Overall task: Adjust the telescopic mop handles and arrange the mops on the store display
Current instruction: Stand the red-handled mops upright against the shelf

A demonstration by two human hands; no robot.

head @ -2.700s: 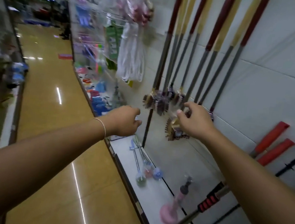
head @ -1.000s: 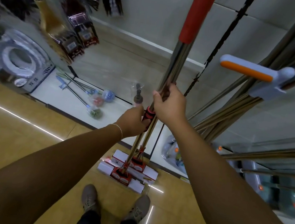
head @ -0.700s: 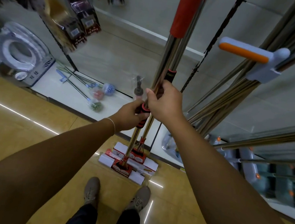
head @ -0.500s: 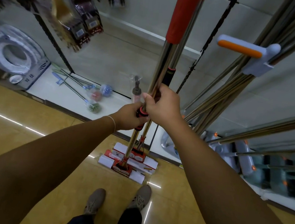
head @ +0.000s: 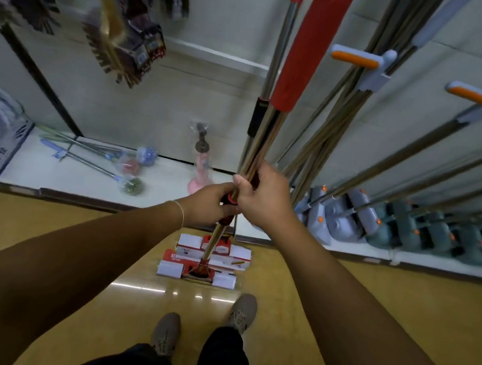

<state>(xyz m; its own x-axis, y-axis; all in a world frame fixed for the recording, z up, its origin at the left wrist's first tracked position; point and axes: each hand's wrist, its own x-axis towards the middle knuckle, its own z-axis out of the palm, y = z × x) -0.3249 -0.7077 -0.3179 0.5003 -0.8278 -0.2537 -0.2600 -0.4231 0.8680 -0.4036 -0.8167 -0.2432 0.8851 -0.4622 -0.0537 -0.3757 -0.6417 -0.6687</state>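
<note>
Two metal telescopic mop handles (head: 261, 136) stand upright together in front of me, each with a red grip (head: 308, 46) at the top. Their red and white mop heads (head: 203, 260) rest on the floor just ahead of my shoes. My left hand (head: 210, 204) grips the red and black locking collar on the handles. My right hand (head: 265, 197) grips the shafts just above it, touching the left hand. The collar is mostly hidden by my fingers.
A low white display shelf (head: 70, 169) runs along the wall with small brushes (head: 127, 166) and a pink plunger (head: 200, 171). Several grey mops with orange-trimmed handles (head: 358, 60) lean at the right. Brushes (head: 120, 42) hang at upper left. My shoes (head: 241, 311) stand on the yellow floor.
I turned from the hanging brushes down to the mops and took hold of both handles. In the last second the red grips came lower towards my hands, and my hands stayed on the collar.
</note>
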